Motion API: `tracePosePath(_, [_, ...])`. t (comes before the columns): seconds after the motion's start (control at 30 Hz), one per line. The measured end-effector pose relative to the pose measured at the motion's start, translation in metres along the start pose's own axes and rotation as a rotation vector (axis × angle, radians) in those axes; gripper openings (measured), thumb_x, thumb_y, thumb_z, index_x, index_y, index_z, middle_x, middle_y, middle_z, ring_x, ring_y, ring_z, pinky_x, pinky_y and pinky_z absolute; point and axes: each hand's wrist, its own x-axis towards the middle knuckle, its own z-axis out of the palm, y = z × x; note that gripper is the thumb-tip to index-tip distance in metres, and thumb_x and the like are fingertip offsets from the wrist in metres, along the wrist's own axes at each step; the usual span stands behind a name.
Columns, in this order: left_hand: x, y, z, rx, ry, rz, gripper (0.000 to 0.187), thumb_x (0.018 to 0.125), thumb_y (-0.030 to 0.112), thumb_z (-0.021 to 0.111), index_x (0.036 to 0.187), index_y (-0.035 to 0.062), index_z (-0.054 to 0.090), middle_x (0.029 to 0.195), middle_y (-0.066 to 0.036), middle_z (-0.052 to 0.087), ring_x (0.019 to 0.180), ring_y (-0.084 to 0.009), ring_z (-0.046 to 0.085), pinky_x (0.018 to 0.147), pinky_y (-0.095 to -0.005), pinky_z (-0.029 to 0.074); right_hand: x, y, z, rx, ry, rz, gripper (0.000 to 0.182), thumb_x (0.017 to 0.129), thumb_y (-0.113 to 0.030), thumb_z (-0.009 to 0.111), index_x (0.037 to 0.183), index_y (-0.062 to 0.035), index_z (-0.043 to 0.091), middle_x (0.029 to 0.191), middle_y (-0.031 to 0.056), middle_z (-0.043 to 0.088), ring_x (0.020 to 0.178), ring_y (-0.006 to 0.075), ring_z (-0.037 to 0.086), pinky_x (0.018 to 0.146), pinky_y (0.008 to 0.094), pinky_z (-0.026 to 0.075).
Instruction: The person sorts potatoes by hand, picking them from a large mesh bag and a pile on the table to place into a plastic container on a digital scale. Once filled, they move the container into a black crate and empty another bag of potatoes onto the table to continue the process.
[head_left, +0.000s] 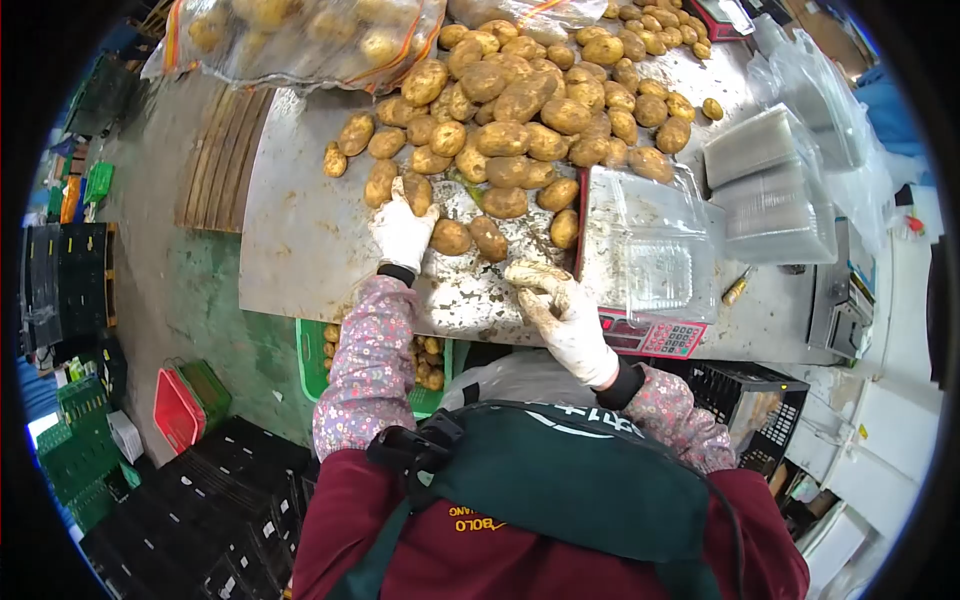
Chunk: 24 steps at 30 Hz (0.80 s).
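My left hand (403, 230), in a white glove, is at the near left edge of a potato heap (520, 100). Its forefinger and thumb lie on either side of a brown potato (418, 194) on the table. My right hand (568, 320), also in a dirt-marked white glove, hovers near the table's front edge with thumb and fingers apart and nothing between them. Two loose potatoes, one at left (450, 238) and one at right (489, 239), lie between my hands. Just right of my right hand, a clear plastic tray (655, 275) rests on a red scale (655, 338).
Stacked clear trays (770, 190) stand at the right, near a small yellow-handled tool (737, 287). A bag of potatoes (300, 35) sits at the back left. Below the table (300, 220) is a green crate (310, 370) holding potatoes. Black crates (200, 510) fill the lower left.
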Motion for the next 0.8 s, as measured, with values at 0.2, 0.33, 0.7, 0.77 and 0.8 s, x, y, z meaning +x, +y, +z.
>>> tracePosePath(0.2, [-0.031, -0.059, -0.042, -1.657, -0.088, -0.097, 0.052, 0.091, 0.022, 0.065, 0.137, 0.0024, 0.048, 0.118, -0.011, 0.065, 0.103, -0.0211, 0.064, 0.091, -0.0351, 0.052, 0.017, 0.011, 0.028, 0.162, 0.041, 0.164, 0.022, 0.092, -0.002, 0.059, 0.112, -0.0023, 0.067, 0.107, 0.0099, 0.069, 0.097, 0.0184, 0.063, 0.086, 0.0296, 0.050])
tracePosePath(0.33, [-0.064, -0.078, -0.056, -2.482, -0.504, -0.478, 0.049, 0.094, 0.034, 0.062, 0.134, 0.0081, 0.051, 0.128, -0.014, 0.059, 0.114, -0.0272, 0.060, 0.086, -0.0433, 0.055, 0.039, 0.029, 0.059, 0.276, -0.004, 0.205, 0.024, 0.093, -0.007, 0.061, 0.116, -0.0010, 0.065, 0.106, 0.0083, 0.068, 0.094, 0.0136, 0.062, 0.082, 0.0256, 0.049])
tracePosePath(0.7, [-0.092, -0.082, -0.042, -2.469, -0.957, -0.254, 0.060, 0.098, 0.054, 0.044, 0.133, 0.0061, 0.050, 0.108, -0.015, 0.066, 0.060, -0.0191, 0.059, 0.040, -0.0240, 0.044, 0.108, 0.013, 0.115, 0.771, -0.453, 0.303, 0.057, 0.090, -0.016, 0.070, 0.141, -0.0060, 0.046, 0.130, 0.0109, 0.057, 0.115, 0.0170, 0.057, 0.095, 0.0310, 0.049])
tracePosePath(0.77, [-0.094, -0.081, -0.053, -2.142, -0.667, -0.470, 0.061, 0.097, 0.055, 0.045, 0.134, 0.0067, 0.050, 0.110, -0.015, 0.066, 0.080, -0.0205, 0.067, 0.059, -0.0289, 0.055, 0.108, 0.012, 0.110, 0.867, -0.515, 0.376, 0.057, 0.088, -0.015, 0.071, 0.139, -0.0055, 0.047, 0.127, 0.0090, 0.058, 0.108, 0.0155, 0.059, 0.093, 0.0300, 0.050])
tracePosePath(0.8, [-0.095, -0.079, -0.061, -2.146, -0.662, -0.468, 0.061, 0.097, 0.055, 0.045, 0.134, 0.0067, 0.050, 0.110, -0.015, 0.066, 0.080, -0.0205, 0.067, 0.059, -0.0289, 0.055, 0.106, 0.013, 0.111, 0.786, -0.460, 0.345, 0.056, 0.088, -0.014, 0.072, 0.138, -0.0051, 0.049, 0.124, 0.0080, 0.059, 0.105, 0.0140, 0.060, 0.090, 0.0289, 0.051])
